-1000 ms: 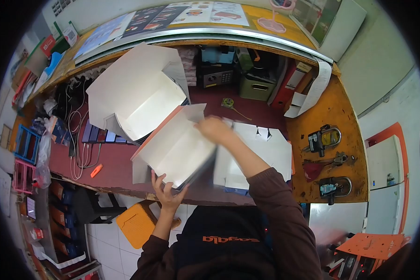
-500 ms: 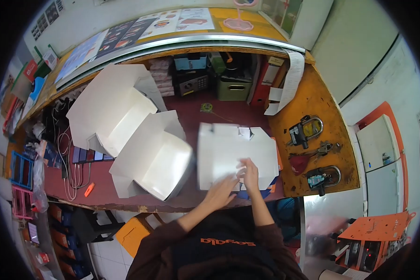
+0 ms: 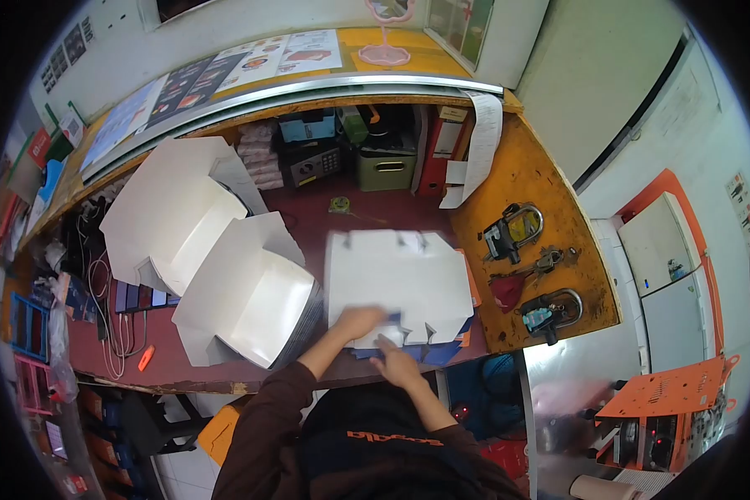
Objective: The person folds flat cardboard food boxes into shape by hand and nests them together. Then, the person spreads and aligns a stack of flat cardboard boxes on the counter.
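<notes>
A flat white cardboard sheet [image 3: 400,279] with cut corners lies on top of a stack at the desk's front. My left hand [image 3: 360,323] rests on the sheet's lower left part, its fingers blurred. Just right of it, my right hand [image 3: 397,363] is at the sheet's near edge, fingers apart, by a small folded flap. To the left stands a folded white box [image 3: 262,304] with its lid open, nested in a stack. Behind that is a larger open white box [image 3: 196,225].
Padlocks [image 3: 550,315] and keys [image 3: 548,260] lie on the wooden side counter at the right. A tape measure [image 3: 339,205], a green metal box [image 3: 385,170] and a red binder [image 3: 442,150] are at the back. Cables and an orange marker [image 3: 147,358] lie left.
Both hands have left the folded box and come to the flat sheet. My left hand has slid over the sheet's near edge area, and my right hand has drawn back toward the body. The view has shifted.
</notes>
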Demonstrator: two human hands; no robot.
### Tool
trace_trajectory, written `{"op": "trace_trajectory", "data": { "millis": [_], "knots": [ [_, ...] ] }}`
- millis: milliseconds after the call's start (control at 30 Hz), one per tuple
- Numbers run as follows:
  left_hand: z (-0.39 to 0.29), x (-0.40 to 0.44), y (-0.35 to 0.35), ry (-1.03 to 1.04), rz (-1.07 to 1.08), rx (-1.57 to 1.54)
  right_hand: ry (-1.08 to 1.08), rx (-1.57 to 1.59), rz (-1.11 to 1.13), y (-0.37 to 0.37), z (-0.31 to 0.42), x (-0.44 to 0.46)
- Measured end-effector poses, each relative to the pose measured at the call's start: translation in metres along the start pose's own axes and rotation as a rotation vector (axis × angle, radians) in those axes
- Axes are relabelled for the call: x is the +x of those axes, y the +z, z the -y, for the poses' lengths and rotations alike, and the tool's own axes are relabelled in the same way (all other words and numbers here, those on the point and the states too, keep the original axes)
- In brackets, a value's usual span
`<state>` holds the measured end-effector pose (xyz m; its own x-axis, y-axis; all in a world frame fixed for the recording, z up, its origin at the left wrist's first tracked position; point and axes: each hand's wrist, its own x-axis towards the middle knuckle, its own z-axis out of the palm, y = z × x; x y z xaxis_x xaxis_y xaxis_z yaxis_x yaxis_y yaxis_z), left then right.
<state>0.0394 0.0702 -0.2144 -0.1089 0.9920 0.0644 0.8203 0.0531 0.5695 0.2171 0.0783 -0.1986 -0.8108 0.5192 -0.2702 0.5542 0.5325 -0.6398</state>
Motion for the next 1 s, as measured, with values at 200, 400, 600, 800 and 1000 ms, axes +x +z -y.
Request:
{"op": "trace_trajectory", "data": {
  "millis": [200, 400, 600, 800, 1000],
  "knots": [
    [-0.051, -0.01, -0.094, -0.235, -0.535, -0.401, 0.11, 0.138, 0.239, -0.022, 0.018, -0.002],
    [-0.104, -0.023, -0.104, -0.12, -0.649, -1.101, 0.077, 1.843, -0.023, -0.064, 0.061, -0.034],
    [-0.116, -0.033, -0.134, 0.012, -0.272, -0.738, -0.071, 1.944, -0.422, -0.169, 0.07, -0.079],
    [-0.179, -0.037, -0.121, 0.097, -0.325, -1.103, -0.33, 1.427, -1.239, -0.129, 0.127, -0.059],
    [-0.164, -0.033, -0.145, -0.003, -0.298, -0.948, -0.323, 2.211, -0.403, -0.149, 0.109, -0.078]
  ]
}}
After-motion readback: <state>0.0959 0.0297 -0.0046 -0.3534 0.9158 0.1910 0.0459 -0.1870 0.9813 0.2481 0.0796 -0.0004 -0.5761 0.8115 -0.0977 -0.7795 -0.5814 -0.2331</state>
